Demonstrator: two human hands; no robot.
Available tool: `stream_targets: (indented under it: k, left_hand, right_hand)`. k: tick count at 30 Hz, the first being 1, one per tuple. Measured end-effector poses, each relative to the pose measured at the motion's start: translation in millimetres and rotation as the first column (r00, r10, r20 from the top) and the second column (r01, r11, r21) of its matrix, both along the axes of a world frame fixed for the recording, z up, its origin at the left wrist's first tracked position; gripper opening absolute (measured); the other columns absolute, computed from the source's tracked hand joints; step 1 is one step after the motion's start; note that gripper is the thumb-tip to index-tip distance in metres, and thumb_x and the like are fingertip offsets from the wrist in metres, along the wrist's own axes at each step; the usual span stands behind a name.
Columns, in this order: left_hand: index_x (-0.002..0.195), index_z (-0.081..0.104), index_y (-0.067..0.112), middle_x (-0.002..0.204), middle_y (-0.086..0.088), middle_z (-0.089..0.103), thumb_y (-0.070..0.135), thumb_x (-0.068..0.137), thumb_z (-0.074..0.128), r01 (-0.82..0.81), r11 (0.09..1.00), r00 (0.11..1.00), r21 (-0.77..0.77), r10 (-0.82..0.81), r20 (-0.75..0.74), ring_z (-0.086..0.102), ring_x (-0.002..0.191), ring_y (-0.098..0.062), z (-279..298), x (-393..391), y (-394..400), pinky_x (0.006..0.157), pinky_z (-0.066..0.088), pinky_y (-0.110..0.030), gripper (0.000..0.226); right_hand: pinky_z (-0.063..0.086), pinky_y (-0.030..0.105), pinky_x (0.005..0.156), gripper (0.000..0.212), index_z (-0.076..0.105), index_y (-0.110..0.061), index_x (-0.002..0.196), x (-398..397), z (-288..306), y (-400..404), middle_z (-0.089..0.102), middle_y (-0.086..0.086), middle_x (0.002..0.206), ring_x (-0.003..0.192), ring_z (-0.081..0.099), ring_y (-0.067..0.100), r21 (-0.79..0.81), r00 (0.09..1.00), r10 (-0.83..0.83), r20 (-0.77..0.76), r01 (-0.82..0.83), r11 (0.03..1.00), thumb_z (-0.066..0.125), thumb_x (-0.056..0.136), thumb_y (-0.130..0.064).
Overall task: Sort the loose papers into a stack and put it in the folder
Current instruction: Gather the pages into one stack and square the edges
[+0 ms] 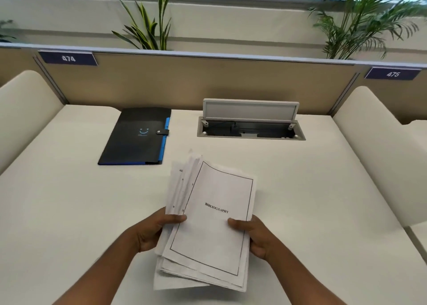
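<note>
Both hands hold an uneven stack of white papers [208,231] just above the desk, near its front. The top sheet has a black border and reads "BIBLIOGRAPHY". My left hand [152,233] grips the stack's left edge, thumb on top. On the right edge, my right hand [251,235] grips the same way. Several sheets fan out at the upper left, showing punched holes. A black folder [136,136] with a blue spine and snap strap lies closed on the desk at the back left, apart from the papers.
The white desk [69,200] has an open cable hatch [250,129] with its lid raised at the back centre. A tan partition [208,80] with number plates closes the far side. Cream side dividers [379,147] flank the desk. Plants stand behind the partition.
</note>
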State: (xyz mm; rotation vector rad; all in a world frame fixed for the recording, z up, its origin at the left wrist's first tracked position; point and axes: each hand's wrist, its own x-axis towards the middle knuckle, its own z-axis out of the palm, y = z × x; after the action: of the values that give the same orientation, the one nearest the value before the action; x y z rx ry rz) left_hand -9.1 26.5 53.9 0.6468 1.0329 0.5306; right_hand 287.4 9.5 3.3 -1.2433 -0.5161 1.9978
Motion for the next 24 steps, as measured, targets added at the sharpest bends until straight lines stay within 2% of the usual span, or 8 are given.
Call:
stream_targets:
  k: [3, 6, 9, 13, 17, 19, 21, 24]
  left_hand:
    - [0.123, 0.066, 0.012, 0.123, -0.02, 0.067, 0.024, 0.07, 0.086, -0.006, 0.999, 1.0, 0.051, 0.006, -0.009, 0.065, 0.112, -0.038, 10, 6, 1, 0.088, 0.057, -0.045, 0.058]
    - [0.123, 0.067, 0.018, 0.124, -0.015, 0.068, 0.028, 0.071, 0.086, -0.059, 0.988, 0.998, 0.143, 0.058, 0.008, 0.064, 0.116, -0.033, 20, 18, 3, 0.093, 0.054, -0.045, 0.056]
    - [0.131, 0.061, 0.017, 0.129, -0.013, 0.065, 0.022, 0.082, 0.078, 0.029, 0.98, 0.999, 0.199, -0.037, 0.035, 0.062, 0.119, -0.034, 24, 36, 3, 0.091, 0.055, -0.043, 0.052]
    - [0.135, 0.058, 0.017, 0.132, -0.014, 0.063, 0.024, 0.081, 0.079, -0.06, 0.986, 0.995, 0.159, 0.045, 0.094, 0.061, 0.12, -0.034, 27, 27, 8, 0.089, 0.056, -0.043, 0.058]
    - [0.134, 0.057, 0.019, 0.129, -0.012, 0.065, 0.019, 0.083, 0.076, 0.035, 0.974, 0.998, 0.226, -0.044, 0.034, 0.063, 0.117, -0.033, 34, 41, 8, 0.088, 0.056, -0.043, 0.054]
    - [0.134, 0.056, 0.018, 0.128, -0.012, 0.066, 0.019, 0.082, 0.075, 0.007, 0.961, 0.999, 0.276, -0.015, 0.03, 0.064, 0.117, -0.032, 41, 48, 8, 0.088, 0.056, -0.041, 0.055]
    - [0.133, 0.057, 0.02, 0.128, -0.012, 0.066, 0.023, 0.079, 0.079, -0.031, 0.938, 0.999, 0.345, 0.019, 0.039, 0.063, 0.117, -0.032, 55, 45, 9, 0.089, 0.056, -0.041, 0.058]
    - [0.128, 0.059, 0.027, 0.123, -0.013, 0.066, 0.032, 0.07, 0.086, -0.075, 0.89, 0.997, 0.449, 0.052, 0.063, 0.064, 0.114, -0.03, 73, 36, 11, 0.088, 0.056, -0.042, 0.064]
  right_hand:
    - [0.06, 0.051, 0.092, 0.052, 0.068, 0.002, 0.13, 9, 9, 12, 0.071, 0.025, 0.128, 0.116, 0.07, 0.042, 0.084, 1.0, 0.01, -0.016, -0.009, 0.996, 0.082, 0.08, 0.0]
    - [0.057, 0.052, 0.098, 0.064, 0.069, -0.004, 0.131, 18, 23, 24, 0.07, 0.022, 0.132, 0.119, 0.069, 0.039, 0.144, 0.998, 0.029, -0.061, -0.02, 0.989, 0.091, 0.071, -0.011]
    - [0.051, 0.055, 0.108, 0.059, 0.065, -0.007, 0.136, 6, 39, 28, 0.069, 0.017, 0.135, 0.125, 0.066, 0.038, 0.247, 0.984, 0.167, 0.056, -0.176, 0.953, 0.085, 0.081, -0.014]
    - [0.055, 0.055, 0.103, 0.047, 0.068, -0.005, 0.13, 11, 53, 37, 0.071, 0.019, 0.13, 0.12, 0.068, 0.04, 0.248, 0.995, 0.054, 0.085, -0.074, 0.966, 0.081, 0.087, -0.017]
    - [0.056, 0.057, 0.1, 0.046, 0.065, -0.003, 0.132, 2, 63, 36, 0.075, 0.017, 0.124, 0.115, 0.072, 0.038, 0.286, 0.976, 0.034, 0.214, -0.096, 0.953, 0.078, 0.089, -0.013]
    - [0.057, 0.057, 0.099, 0.048, 0.066, -0.001, 0.13, -3, 69, 37, 0.077, 0.016, 0.12, 0.114, 0.072, 0.039, 0.316, 0.969, -0.038, 0.244, -0.042, 0.948, 0.08, 0.087, -0.017]
    - [0.059, 0.054, 0.097, 0.048, 0.069, -0.003, 0.126, 3, 83, 40, 0.076, 0.018, 0.12, 0.115, 0.071, 0.041, 0.376, 0.974, -0.105, 0.2, 0.023, 0.926, 0.083, 0.083, -0.02]
    - [0.062, 0.048, 0.089, 0.036, 0.075, -0.012, 0.119, 15, 102, 42, 0.075, 0.019, 0.121, 0.11, 0.073, 0.036, 0.492, 0.991, -0.11, 0.075, 0.059, 0.869, 0.084, 0.084, -0.02]
